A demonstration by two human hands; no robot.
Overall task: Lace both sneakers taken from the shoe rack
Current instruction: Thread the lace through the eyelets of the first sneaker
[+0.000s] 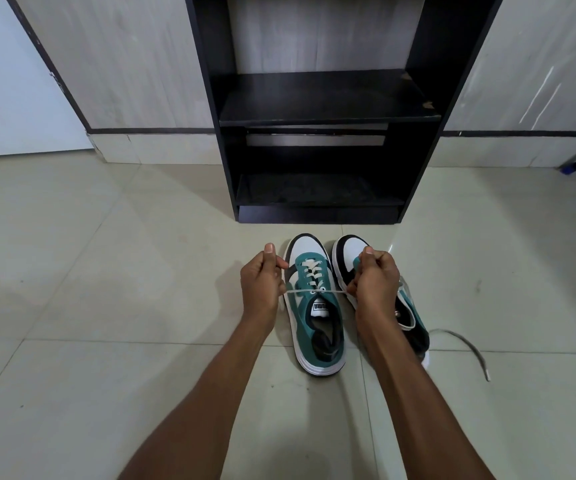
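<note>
While fisted, each hand (262, 285) (376, 282) pulls the lace (300, 291) taut.

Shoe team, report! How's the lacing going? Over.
Left hand, right hand pulling white lace tight. Left green-and-white sneaker laced. Right sneaker loose. Nothing blocking.

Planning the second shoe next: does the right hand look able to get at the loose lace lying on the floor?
Probably yes: the loose lace lies bare on the floor right of the right hand, but that hand is now gripping the left sneaker's lace.
</note>
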